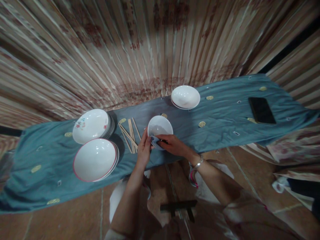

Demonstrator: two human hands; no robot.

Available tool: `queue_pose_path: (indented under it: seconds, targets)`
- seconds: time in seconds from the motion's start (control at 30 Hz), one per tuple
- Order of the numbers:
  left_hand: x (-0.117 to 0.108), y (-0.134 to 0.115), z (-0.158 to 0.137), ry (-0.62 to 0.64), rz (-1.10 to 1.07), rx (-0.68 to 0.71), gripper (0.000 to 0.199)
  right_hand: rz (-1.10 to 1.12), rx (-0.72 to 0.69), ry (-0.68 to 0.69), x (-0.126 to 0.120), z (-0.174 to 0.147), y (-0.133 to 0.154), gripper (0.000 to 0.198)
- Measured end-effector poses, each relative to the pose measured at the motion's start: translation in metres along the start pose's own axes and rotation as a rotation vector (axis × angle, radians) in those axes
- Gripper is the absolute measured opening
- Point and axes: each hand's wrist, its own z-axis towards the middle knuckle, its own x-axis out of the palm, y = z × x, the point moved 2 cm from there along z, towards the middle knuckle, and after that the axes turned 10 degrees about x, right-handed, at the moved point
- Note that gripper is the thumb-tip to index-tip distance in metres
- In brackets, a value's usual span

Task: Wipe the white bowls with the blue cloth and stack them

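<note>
Had the left grip (143,145) closed on the near-left side of a small white bowl (160,124), over the front of the bench (220,128), presumably to steady it, and the right grip (173,145) pinched on a blue cloth (155,142) at its near rim. Had chopsticks (130,128) just left, and plates (91,125) and large bowls (95,160) stacked beyond, likely to save room. Could not tell the bowl's contact with the bench.
</note>
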Motion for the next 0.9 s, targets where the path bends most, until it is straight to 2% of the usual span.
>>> queue_pose_path:
  seconds: [0.13,0.4,0.73,0.9]
  targets:
    - [0.000,0.002,0.001,0.006,-0.036,0.000,0.073,0.126,-0.019,-0.045,0.004,0.001,0.002,0.034]
    - [0.001,0.004,0.001,0.036,-0.069,0.020,0.085,0.204,-0.058,-0.114,0.005,0.005,0.005,0.043]
    - [0.000,0.004,0.000,0.052,-0.047,0.044,0.079,0.083,-0.062,-0.184,0.001,0.012,-0.001,0.054]
    - [-0.001,0.002,-0.001,0.055,-0.037,0.040,0.078,-0.046,-0.056,-0.235,0.002,0.016,-0.008,0.059]
